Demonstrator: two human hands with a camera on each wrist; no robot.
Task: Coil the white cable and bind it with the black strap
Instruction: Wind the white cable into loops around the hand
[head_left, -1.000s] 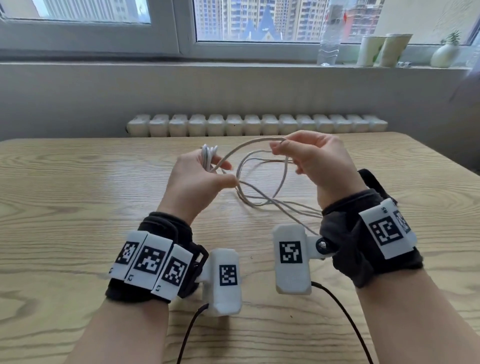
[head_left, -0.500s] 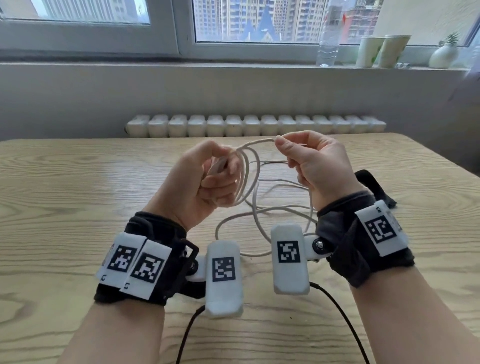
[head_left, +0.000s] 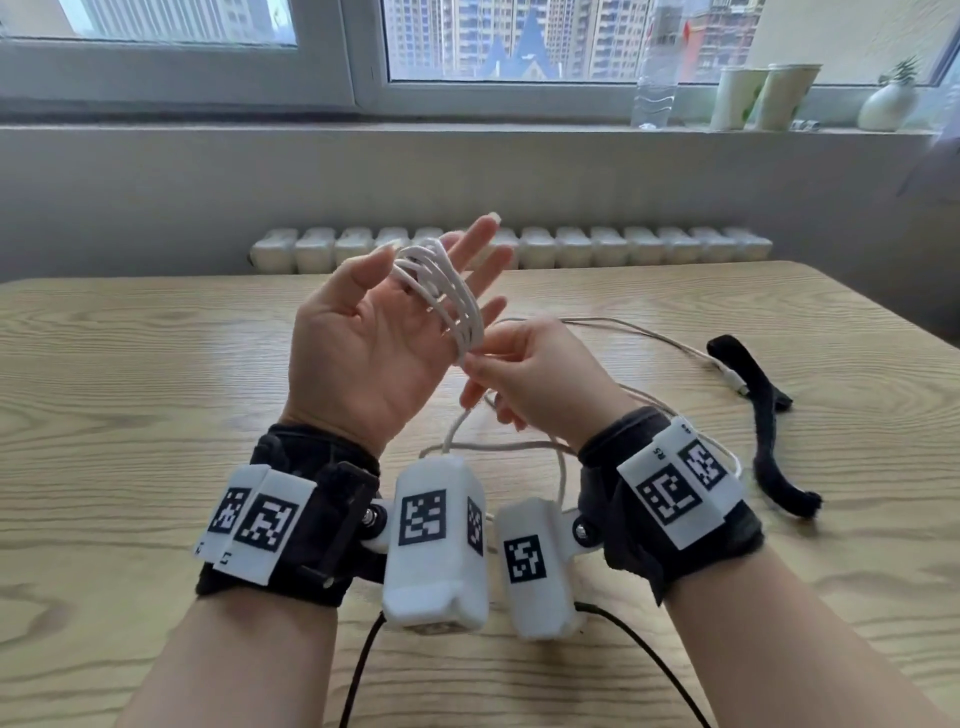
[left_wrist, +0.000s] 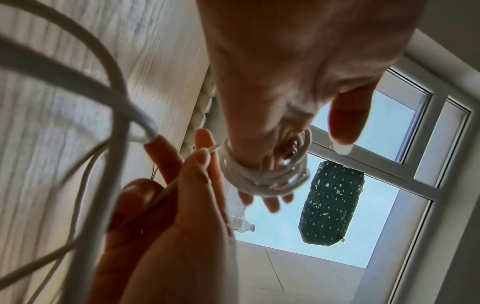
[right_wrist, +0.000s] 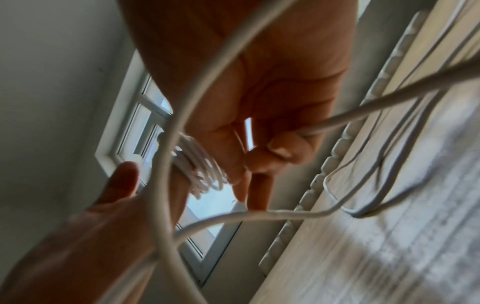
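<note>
The white cable (head_left: 441, 291) is wound in several turns around the straight fingers of my left hand (head_left: 395, 322), which is raised above the table with its palm facing me. My right hand (head_left: 530, 379) pinches the cable between thumb and forefinger just beside those turns. In the left wrist view the coil (left_wrist: 265, 179) rings the fingers and the right hand (left_wrist: 187, 195) holds the strand leading off it. Loose cable trails over the table to its plug end (head_left: 735, 382). The black strap (head_left: 758, 410) lies on the table to the right, untouched.
The wooden table (head_left: 130, 415) ends at a white radiator (head_left: 649, 244) along the wall. On the window sill stand a water bottle (head_left: 655, 78), two paper cups (head_left: 763, 96) and a small vase (head_left: 885, 104). Black cords (head_left: 644, 660) run from my wrist cameras toward me.
My left hand has opened from a fist and turned its palm toward me, with the loops now around its straight fingers. The right hand moved down and left, close to the coil.
</note>
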